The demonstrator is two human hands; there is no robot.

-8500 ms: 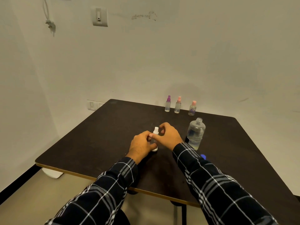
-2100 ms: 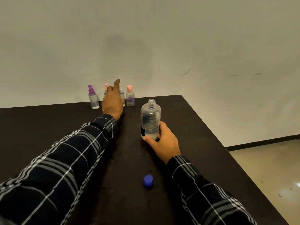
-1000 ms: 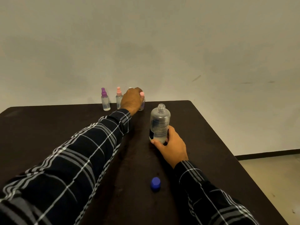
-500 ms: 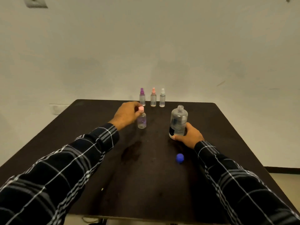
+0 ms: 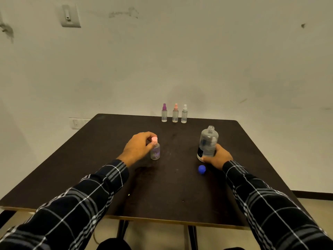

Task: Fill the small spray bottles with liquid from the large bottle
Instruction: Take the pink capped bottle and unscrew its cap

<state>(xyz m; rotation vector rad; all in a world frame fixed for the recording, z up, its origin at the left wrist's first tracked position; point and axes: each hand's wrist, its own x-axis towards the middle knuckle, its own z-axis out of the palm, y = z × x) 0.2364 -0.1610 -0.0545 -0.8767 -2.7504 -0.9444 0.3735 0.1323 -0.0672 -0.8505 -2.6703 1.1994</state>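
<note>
Opening the pink-capped spray bottle point(image 5: 155, 150), upright on the bench point(image 5: 100, 150), I keep my left hand point(image 5: 138, 147) pinched on its cap and twist squarely while my right hand point(image 5: 217, 156) clasps the uncapped large bottle point(image 5: 208, 142) steady.

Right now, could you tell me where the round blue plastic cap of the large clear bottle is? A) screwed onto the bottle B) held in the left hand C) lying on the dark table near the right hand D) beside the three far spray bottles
C: the round blue plastic cap lies on the dark table beside the right hand, and the large clear bottle has an open neck.
</note>
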